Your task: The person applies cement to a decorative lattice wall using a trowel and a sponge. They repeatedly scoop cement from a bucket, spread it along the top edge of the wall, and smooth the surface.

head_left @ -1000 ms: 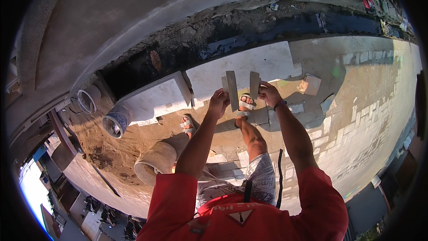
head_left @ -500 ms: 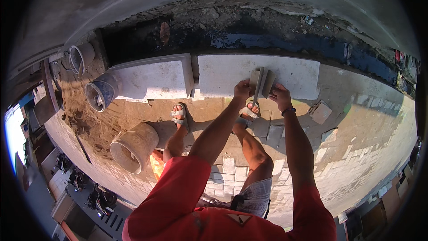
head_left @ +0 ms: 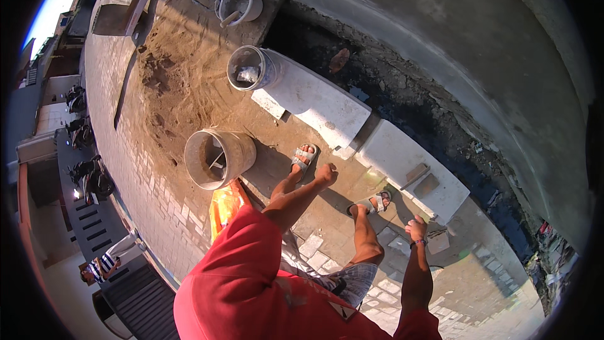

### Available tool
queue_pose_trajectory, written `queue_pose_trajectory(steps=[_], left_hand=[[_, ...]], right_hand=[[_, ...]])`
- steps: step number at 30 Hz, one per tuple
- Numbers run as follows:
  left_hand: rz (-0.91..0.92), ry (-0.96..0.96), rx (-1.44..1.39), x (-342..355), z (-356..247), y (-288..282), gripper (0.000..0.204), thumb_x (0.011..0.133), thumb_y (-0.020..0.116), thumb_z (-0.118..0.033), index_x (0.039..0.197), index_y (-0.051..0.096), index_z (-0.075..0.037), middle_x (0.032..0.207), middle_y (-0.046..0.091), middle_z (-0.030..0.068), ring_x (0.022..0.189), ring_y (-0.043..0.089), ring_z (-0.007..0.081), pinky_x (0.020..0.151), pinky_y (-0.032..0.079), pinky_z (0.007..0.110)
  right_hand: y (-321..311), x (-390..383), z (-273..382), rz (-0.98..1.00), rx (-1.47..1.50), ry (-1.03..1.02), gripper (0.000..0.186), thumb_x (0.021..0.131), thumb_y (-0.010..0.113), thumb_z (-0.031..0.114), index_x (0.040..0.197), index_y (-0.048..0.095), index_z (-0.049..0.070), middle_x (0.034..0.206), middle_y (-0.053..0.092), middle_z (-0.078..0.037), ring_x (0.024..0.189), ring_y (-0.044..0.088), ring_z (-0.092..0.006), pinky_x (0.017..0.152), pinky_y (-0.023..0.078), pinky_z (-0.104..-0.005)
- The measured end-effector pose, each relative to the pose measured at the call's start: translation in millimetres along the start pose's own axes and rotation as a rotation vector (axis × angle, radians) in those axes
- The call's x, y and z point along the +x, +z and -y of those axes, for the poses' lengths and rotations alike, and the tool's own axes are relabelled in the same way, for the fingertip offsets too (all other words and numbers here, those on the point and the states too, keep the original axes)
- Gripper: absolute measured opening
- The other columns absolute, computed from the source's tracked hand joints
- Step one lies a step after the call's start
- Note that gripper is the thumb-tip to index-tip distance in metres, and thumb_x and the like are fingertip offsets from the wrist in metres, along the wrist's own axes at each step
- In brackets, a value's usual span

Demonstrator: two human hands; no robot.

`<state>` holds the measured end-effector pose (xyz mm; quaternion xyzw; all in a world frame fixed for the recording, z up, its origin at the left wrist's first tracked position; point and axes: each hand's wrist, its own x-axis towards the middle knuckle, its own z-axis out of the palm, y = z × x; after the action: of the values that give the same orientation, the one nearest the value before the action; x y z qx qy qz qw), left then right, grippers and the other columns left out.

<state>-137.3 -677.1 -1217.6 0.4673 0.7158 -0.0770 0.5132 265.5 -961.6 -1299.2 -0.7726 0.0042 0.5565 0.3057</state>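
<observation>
A single head-worn fisheye looks down from just above the red shirt [head_left: 229,267] toward brick paving [head_left: 151,167].

Here on the front of the red shirt [head_left: 236,271] sits a pale triangular emblem [head_left: 343,310], dark mark inside; faded print [head_left: 293,300] beside it is too blurred to read, and no lettering is legible anywhere.

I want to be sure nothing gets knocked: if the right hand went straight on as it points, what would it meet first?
Probably the near edge of the white slab, just ahead of the right hand; its height is unclear, so it might pass above.
</observation>
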Motion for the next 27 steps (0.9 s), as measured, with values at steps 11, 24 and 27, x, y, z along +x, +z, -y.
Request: queue_pose_trajectory(steps=[11, 24, 27], left_hand=[[-0.136, -0.202, -0.455, -64.4, 152.5, -275.5, 0.035, 0.093, 0.056, -0.006, 0.127, 0.053, 0.0, 0.114, 0.065, 0.0139, 0.096, 0.066, 0.0256, 0.079, 0.055, 0.035], [-0.388, -0.612, -1.17, -190.8, 370.6, -304.5, 0.026, 0.097, 0.049, -0.007, 0.122, 0.051, -0.001, 0.094, 0.065, 0.0103, 0.073, 0.067, 0.0214, 0.061, 0.048, 0.029], [-0.337, -0.786, -1.234, -238.2, 395.4, -267.2, 0.022, 0.096, 0.05, -0.008, 0.119, 0.052, -0.004, 0.094, 0.066, 0.0108, 0.071, 0.068, 0.0242, 0.054, 0.046, 0.03]], right_hand=[[281.2, -170.1, 219.3, 0.286, -0.533, 0.102, 0.052, 0.087, 0.058, 0.004, 0.138, 0.046, 0.007, 0.089, 0.063, -0.008, 0.062, 0.057, -0.0132, 0.052, 0.05, -0.0293], [803.8, -140.1, 399.3, 0.517, -1.559, -1.33, 0.047, 0.074, 0.076, 0.013, 0.111, 0.048, 0.009, 0.119, 0.05, -0.016, 0.111, 0.05, -0.0432, 0.091, 0.048, -0.0516], [831.9, -85.1, 382.7, 0.473, -1.815, -1.165, 0.05, 0.074, 0.076, 0.02, 0.114, 0.05, 0.006, 0.118, 0.053, -0.023, 0.113, 0.052, -0.0443, 0.093, 0.048, -0.0525]])
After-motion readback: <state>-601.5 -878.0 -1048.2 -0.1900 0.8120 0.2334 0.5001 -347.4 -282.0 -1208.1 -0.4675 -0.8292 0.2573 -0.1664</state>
